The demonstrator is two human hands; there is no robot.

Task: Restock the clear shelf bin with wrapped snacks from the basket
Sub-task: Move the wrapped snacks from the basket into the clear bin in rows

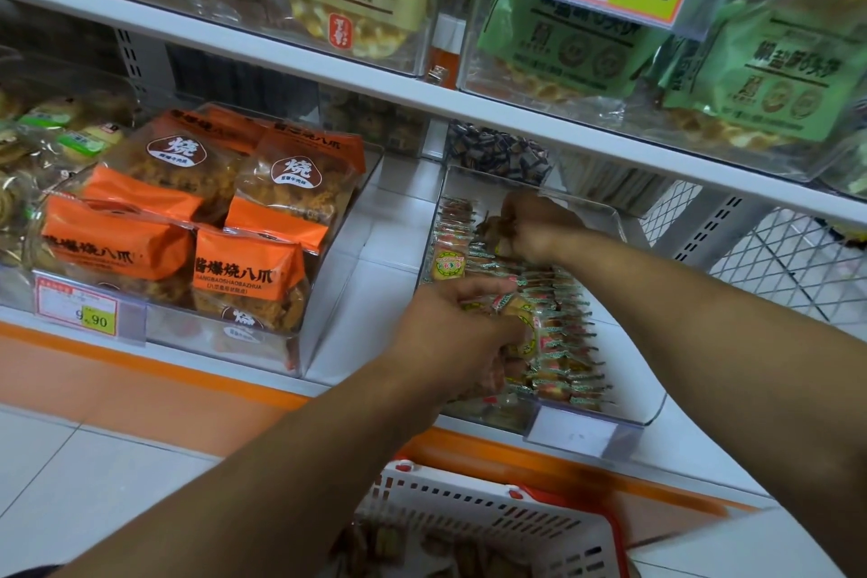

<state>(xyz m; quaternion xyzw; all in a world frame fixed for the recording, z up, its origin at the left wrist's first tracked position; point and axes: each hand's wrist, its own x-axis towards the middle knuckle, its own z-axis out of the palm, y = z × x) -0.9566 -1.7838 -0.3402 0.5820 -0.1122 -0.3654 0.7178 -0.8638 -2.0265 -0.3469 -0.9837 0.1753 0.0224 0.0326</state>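
Note:
The clear shelf bin stands on the lower shelf, right of centre, packed with rows of small wrapped snacks standing on edge. My left hand reaches into the bin's front left and grips a few wrapped snacks with curled fingers. My right hand is deeper in the bin, near its back, fingers curled round a small bunch of wrapped snacks. Below the shelf edge sits the white basket with a red rim, holding more wrapped snacks.
A clear bin of orange snack bags with a price tag stands to the left. A bin of dark wrapped candies sits behind. The upper shelf overhangs closely. A wire mesh panel is at right.

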